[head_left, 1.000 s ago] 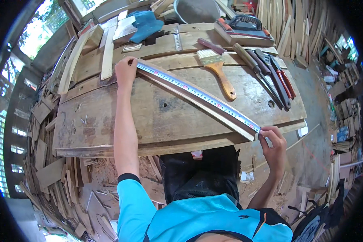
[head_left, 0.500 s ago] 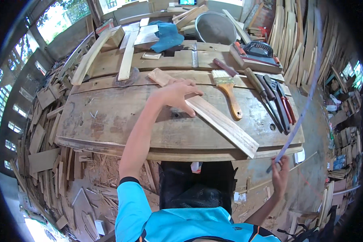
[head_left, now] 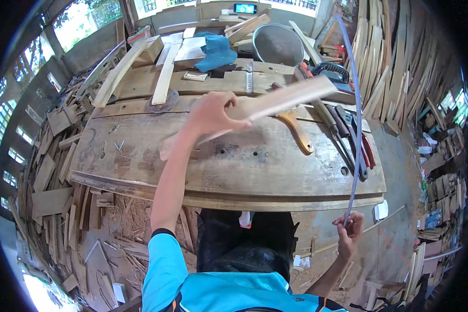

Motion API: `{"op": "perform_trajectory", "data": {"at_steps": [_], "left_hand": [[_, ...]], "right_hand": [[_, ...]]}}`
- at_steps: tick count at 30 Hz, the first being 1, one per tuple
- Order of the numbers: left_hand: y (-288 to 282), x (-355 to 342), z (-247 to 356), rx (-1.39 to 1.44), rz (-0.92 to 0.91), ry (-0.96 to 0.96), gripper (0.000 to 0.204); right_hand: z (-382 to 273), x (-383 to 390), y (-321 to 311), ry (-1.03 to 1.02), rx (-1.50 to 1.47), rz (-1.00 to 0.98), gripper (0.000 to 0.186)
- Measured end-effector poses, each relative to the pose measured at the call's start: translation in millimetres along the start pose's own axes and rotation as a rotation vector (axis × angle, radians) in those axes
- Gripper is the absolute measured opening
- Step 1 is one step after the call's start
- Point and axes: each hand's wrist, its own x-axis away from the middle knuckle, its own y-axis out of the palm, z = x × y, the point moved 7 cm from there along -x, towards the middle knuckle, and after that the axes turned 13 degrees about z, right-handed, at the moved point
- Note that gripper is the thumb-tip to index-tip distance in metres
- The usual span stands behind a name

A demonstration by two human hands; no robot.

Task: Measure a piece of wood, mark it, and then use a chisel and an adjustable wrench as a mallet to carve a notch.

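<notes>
My left hand (head_left: 213, 115) grips a flat wooden board (head_left: 291, 100) near its middle. The board is held slanted over the workbench (head_left: 192, 174), its right end raised toward the back and slightly blurred. Between the thumb and fingers of my right hand (head_left: 350, 230), off the bench's front right edge, is the lower end of a long, thin bluish strip (head_left: 356, 119). That strip stands nearly upright and looks bowed. Under the board's right half lies a paintbrush (head_left: 298, 136), its bristles hidden. Beside it are a wooden-handled tool (head_left: 325, 115) and red-handled pliers (head_left: 367, 151).
A metal basin (head_left: 278, 44), a blue cloth (head_left: 216, 52) and pale wood strips (head_left: 166, 73) occupy the bench's back. A hand plane-like tool (head_left: 332, 71) sits at the back right. Scrap wood (head_left: 54, 208) piles up at left; long planks (head_left: 382, 62) lean at right.
My left hand has lifted and turned the board, so its right end now points to the back right. The strip in my right hand has swung left, with the hand slightly lower.
</notes>
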Motion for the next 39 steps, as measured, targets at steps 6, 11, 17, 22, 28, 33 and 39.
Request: {"op": "perform_trajectory", "data": {"at_steps": [6,11,17,22,28,33,39], "left_hand": [[-1.2,2.9,-43.4,-0.514,-0.026,-0.225,0.056],[1.9,7.5,-67.0,-0.456,-0.069,-0.388,0.051],[-19.6,-2.7,-91.5,-0.172,0.379,-0.215,0.023],[-4.4,-3.4,-84.8,-0.121,0.206,-0.261,0.018],[3.0,-2.0,-97.8,-0.108,0.167,-0.311,0.017],[4.5,-1.3,-108.7,-0.145,0.133,-0.397,0.020],[10.9,-3.4,-112.1,-0.103,0.163,-0.369,0.020]], "right_hand": [[-9.7,2.1,5.8,-0.090,0.416,-0.144,0.036],[-42.3,5.6,35.2,-0.254,0.664,-0.265,0.038],[-47.0,17.3,38.2,-0.154,0.745,-0.409,0.045],[-48.4,17.7,38.4,-0.119,0.811,-0.455,0.047],[-49.7,13.5,36.0,-0.104,0.894,-0.463,0.045],[-57.3,10.4,37.9,-0.271,1.032,-0.452,0.042],[-53.8,9.4,36.0,-0.234,1.044,-0.443,0.040]]}}
